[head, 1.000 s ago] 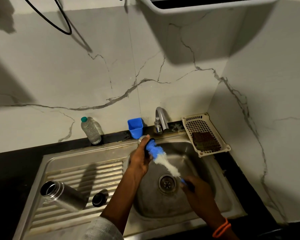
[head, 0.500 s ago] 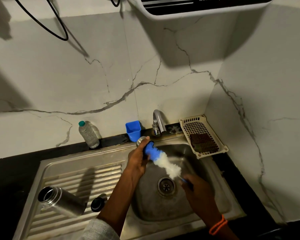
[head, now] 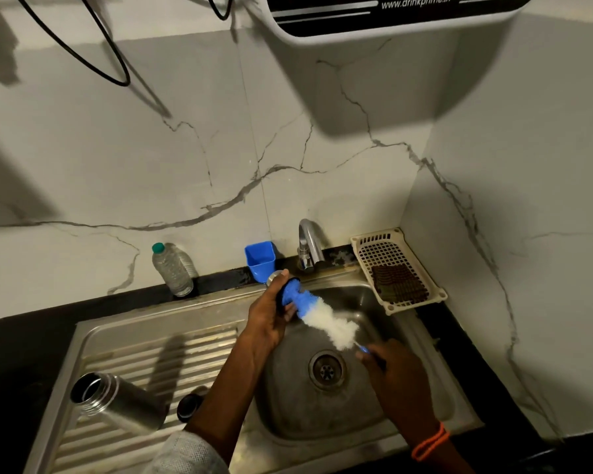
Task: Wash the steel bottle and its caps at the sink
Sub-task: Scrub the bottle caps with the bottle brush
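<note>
My left hand (head: 270, 318) grips a steel cap (head: 275, 278) over the sink basin (head: 401, 398). Only the cap's steel top and dark rim show past my fingers. A bottle brush (head: 319, 314) with a blue tip and white bristles has its blue end pushed into the cap. My right hand (head: 389, 372) grips the brush's blue handle lower right. The open steel bottle (head: 117, 403) lies on its side on the ribbed drainboard (head: 124, 350), mouth toward the left. A small black cap (head: 187, 407) sits beside the bottle, partly hidden by my left forearm.
A tap (head: 308, 242) stands behind the basin, with no water visible. A blue cup (head: 260, 260) and a clear plastic bottle (head: 172, 270) stand on the dark counter at the back. A cream basket (head: 396, 268) holding a brown scrubber sits right. A water purifier (head: 391, 15) hangs overhead.
The view has tilted up, showing more of the purifier. The brush's blue end sits deeper in the cap, and my right hand has shifted slightly with the handle.
</note>
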